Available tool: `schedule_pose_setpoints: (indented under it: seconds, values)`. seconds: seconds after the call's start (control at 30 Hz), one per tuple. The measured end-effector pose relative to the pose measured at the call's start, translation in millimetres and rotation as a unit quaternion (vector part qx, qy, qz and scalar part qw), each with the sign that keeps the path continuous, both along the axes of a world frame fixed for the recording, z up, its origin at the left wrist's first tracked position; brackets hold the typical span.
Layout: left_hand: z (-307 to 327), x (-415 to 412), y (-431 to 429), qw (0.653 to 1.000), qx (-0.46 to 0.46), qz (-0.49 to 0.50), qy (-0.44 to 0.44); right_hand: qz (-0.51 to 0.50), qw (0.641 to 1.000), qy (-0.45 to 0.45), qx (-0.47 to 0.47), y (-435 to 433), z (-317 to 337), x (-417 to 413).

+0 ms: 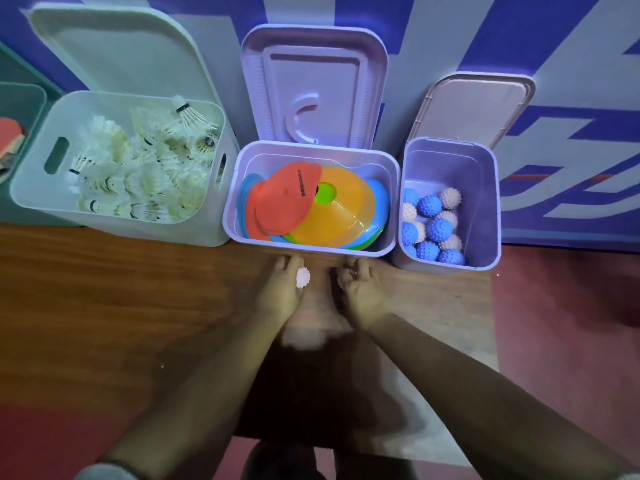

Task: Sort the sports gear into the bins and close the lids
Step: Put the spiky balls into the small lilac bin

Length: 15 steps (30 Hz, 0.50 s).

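Three open bins stand along the wall. The white bin (34, 188) on the left is full of shuttlecocks (138, 168). The lilac middle bin (311, 249) holds flat disc cones (311, 209) in orange, red, blue and green. The small bin (450, 266) on the right holds several spiky balls (429, 226), blue and pale pink. Just in front of the middle bin, my left hand (282, 289) holds a pale pink spiky ball (303, 277). My right hand (356, 289) lies beside it, fingers curled round something pale that is mostly hidden.
Each bin's lid leans upright against the blue and white wall: white lid (114, 53), lilac lid (313, 84), pinkish lid (474, 105). A teal bin (20, 98) with a red paddle (10, 140) sits at far left. Wooden floor (104, 289) spreads in front.
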<state>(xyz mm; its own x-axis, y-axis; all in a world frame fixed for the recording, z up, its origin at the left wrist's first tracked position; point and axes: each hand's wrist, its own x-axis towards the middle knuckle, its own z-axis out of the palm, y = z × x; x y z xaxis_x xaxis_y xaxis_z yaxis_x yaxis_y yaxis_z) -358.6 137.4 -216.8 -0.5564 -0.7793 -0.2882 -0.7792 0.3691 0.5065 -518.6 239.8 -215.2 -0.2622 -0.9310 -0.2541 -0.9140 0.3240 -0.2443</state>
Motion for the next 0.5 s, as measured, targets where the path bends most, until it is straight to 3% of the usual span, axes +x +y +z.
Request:
schedule_pose_setpoints:
  seconds: [0.2,0.4,0.5]
  values:
    - [19.3,8.2,18.5,0.996,0.036,0.045,0.065,-0.055,0.987,-0.15,0.005,25.0,16.7,-6.6]
    - [80.8,-4.5,37.3,0.985,0.041,0.03,0.162,-0.019,0.965,-0.229,-0.131,63.5,101.1,-31.9]
    - [107.5,-30.3,36.3,0.977,0.049,0.014,0.206,-0.047,0.954,-0.228,-0.191,72.7,140.2,-63.7]
